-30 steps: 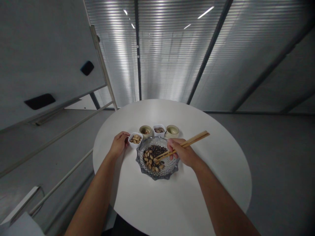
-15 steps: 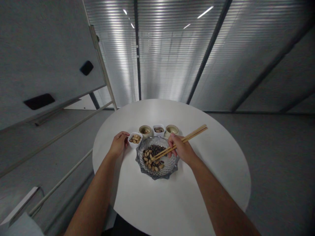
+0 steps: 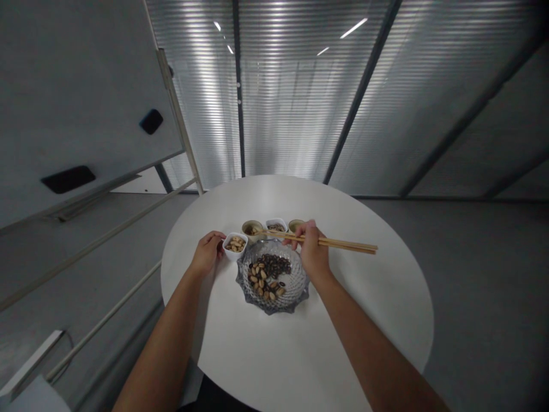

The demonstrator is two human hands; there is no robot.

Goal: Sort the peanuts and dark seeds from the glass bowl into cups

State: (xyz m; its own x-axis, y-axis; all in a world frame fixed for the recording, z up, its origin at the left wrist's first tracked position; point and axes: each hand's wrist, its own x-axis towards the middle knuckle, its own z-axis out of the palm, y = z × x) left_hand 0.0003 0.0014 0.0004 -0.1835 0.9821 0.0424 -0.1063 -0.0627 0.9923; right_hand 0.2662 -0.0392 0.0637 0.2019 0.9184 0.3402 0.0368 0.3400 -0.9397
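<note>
My right hand (image 3: 313, 247) grips a pair of wooden chopsticks (image 3: 349, 245), held nearly level. Their tips are at the left tan bowl (image 3: 246, 224), which has a few pale pieces in it; whether the tips pinch anything is too small to tell. My left hand (image 3: 208, 252) has its fingers at the left rim of a white bowl (image 3: 234, 256) of peanuts (image 3: 235, 244), steadying it. In front is a scalloped glass bowl (image 3: 299, 283) holding pistachios (image 3: 258, 273) and dark, bean-like seeds (image 3: 278, 265).
Behind the glass bowl stand a second white bowl (image 3: 274, 222) with striped seeds and another tan bowl (image 3: 294, 225), partly covered by my right hand. All rest on a round white table (image 3: 274, 355). A whiteboard on a metal frame (image 3: 107, 103) stands to the left.
The chopstick tips have moved up and left from the pistachios in the glass bowl to the left tan bowl. My right hand has turned with them; my left hand stays at the white bowl.
</note>
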